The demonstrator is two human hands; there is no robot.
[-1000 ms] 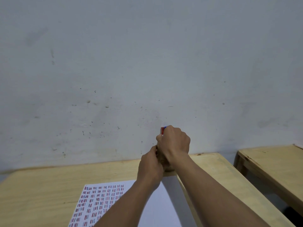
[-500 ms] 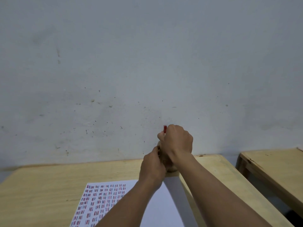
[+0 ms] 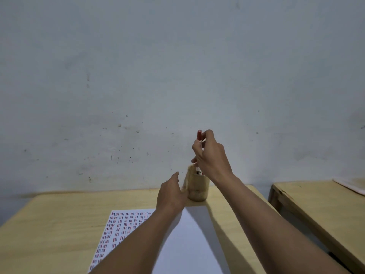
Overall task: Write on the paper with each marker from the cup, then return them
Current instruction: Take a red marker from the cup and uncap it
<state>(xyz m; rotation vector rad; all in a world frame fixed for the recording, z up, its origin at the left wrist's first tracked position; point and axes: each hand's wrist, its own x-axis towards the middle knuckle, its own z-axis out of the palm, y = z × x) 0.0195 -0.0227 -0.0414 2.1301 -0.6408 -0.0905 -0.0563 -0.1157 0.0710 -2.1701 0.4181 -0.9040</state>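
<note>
Fingers (image 3: 197,147) of my right hand (image 3: 211,157) pinch a red-capped marker (image 3: 199,134) above the tan cup (image 3: 198,186), frame centre; left hand (image 3: 170,192) open, empty; white paper (image 3: 189,244) part-filled, more markers remain.

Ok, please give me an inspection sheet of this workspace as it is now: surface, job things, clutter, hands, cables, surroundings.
Surface: wooden table, bare wood around the sheet.
Job's things: paper lies flat, its left part filled with rows of short red and blue marks; cup stands upright beyond the paper; red-capped marker held upright above the cup, lower end at its mouth.
Clutter: nothing seen.
Hands: right hand has its grip closed on the marker; left hand open, beside the cup, contact unclear.
Cables: nothing seen.
Surroundings: scuffed pale wall; second wooden table to the right.
</note>
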